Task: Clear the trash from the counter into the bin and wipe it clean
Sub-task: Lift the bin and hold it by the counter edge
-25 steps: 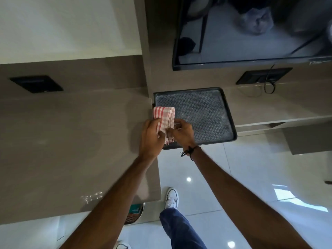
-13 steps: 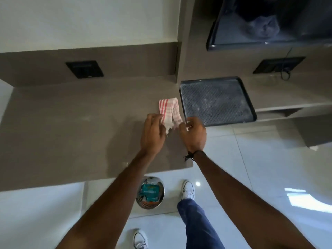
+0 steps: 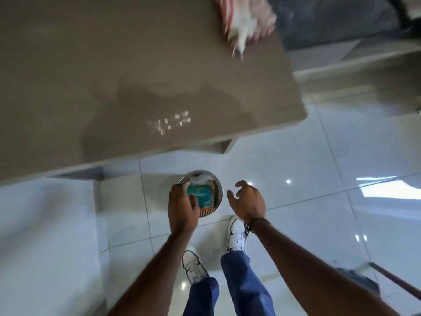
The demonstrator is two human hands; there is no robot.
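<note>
The red-and-white checked cloth (image 3: 247,19) lies blurred on the brown counter (image 3: 109,71), near its far right corner. Neither hand touches it. Down on the white floor stands a round metal bin (image 3: 218,190) with a teal packet (image 3: 200,195) and other trash inside. My left hand (image 3: 182,207) hangs above the bin's left side, fingers loosely curled, nothing seen in it. My right hand (image 3: 247,200) hovers just right of the bin with its fingers spread and empty.
A dark textured tray (image 3: 330,19) sits right of the counter on a lower shelf. A patch of small white specks or glints (image 3: 170,122) shows near the counter's front edge. My white shoes (image 3: 237,236) stand behind the bin. A thin rod (image 3: 398,286) crosses the lower right.
Both hands have let go of the cloth, which now rests on the counter, and dropped down toward the bin. The view has tilted down to the floor.
</note>
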